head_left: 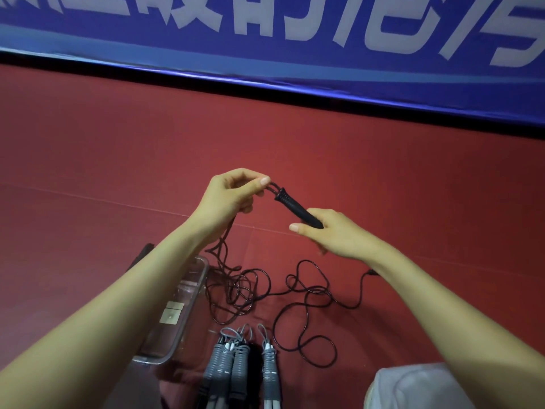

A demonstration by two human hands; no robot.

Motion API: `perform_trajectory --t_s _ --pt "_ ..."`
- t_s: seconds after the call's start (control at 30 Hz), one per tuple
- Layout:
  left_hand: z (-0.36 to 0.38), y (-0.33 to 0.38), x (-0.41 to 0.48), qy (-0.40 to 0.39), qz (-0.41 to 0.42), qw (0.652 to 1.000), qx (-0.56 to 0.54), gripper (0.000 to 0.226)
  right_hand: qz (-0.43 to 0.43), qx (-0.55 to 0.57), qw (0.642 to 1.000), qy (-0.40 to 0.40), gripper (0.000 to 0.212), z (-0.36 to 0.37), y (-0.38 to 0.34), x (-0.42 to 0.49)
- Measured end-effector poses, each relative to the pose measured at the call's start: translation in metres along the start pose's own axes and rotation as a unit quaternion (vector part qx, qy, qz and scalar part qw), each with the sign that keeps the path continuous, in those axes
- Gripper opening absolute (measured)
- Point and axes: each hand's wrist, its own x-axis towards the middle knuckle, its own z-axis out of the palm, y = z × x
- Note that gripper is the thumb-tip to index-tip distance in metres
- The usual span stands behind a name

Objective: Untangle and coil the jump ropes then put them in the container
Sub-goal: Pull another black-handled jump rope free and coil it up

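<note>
Handle [296,208] in right fingers [295,227], its cord [272,188] in left fingers [262,182]

Open red floor [118,160] ahead — tangled black rope [244,290], clear container [180,314], grey coiled ropes [236,358] nearer.

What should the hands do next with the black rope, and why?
Probably lift the left hand, which pinches the black cord by the black handle in the right hand, and slide along the cord: most of it lies in tangled loops on the red floor.
</note>
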Motion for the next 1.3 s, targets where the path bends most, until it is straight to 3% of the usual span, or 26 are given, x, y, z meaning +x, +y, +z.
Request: perform_trajectory --t_s 0.1,0.27,0.37,0.47,0.6,0.67,0.77,0.97,1.07,1.17,1.23,1.3 --pt "0.004 -0.002 0.001 0.001 -0.012 0.999 -0.035 0.013 0.007 0.023 1.0 0.005 0.027 0.005 0.0 0.002" --pt "0.02 -0.014 -0.009 -0.13 -0.132 0.982 0.036 0.041 -0.001 0.169 0.971 0.171 0.026 -0.006 -0.001 0.011" --pt "0.033 -0.018 -0.02 -0.187 -0.135 0.972 0.049 0.043 -0.003 0.34 0.926 0.162 0.027 -0.007 -0.001 0.011" --pt "0.038 -0.019 -0.023 -0.201 -0.077 0.962 0.168 0.043 -0.028 0.495 0.856 0.148 0.031 0.0 -0.008 0.013" --pt "0.054 -0.02 -0.032 -0.179 -0.099 0.979 0.003 0.035 -0.028 0.581 0.795 0.171 0.039 0.004 -0.017 0.013" --pt "0.062 -0.022 -0.037 -0.186 -0.14 0.97 -0.076 0.031 -0.01 0.584 0.789 0.189 0.041 0.004 -0.019 0.014" --pt "0.065 -0.027 -0.038 -0.189 -0.199 0.957 -0.097 0.032 0.009 0.592 0.781 0.197 0.034 0.008 -0.023 0.015" --pt "0.057 -0.034 -0.033 -0.187 -0.244 0.95 -0.06 0.031 0.007 0.541 0.823 0.174 0.021 0.014 -0.02 0.016" --pt "0.052 -0.03 -0.031 -0.184 -0.227 0.956 -0.005 0.027 0.0 0.502 0.852 0.151 0.026 0.018 -0.019 0.017" --pt "0.041 -0.024 -0.019 -0.053 -0.139 0.988 0.046 0.047 0.018 0.374 0.917 0.134 0.022 0.025 -0.021 0.016" --pt "0.033 -0.017 -0.012 0.014 -0.069 0.997 0.041 0.031 0.031 0.296 0.946 0.131 0.019 0.03 -0.019 0.015" --pt "0.03 -0.015 -0.009 0.012 -0.055 0.998 0.014 0.023 0.033 0.196 0.971 0.136 0.018 0.032 -0.016 0.015"
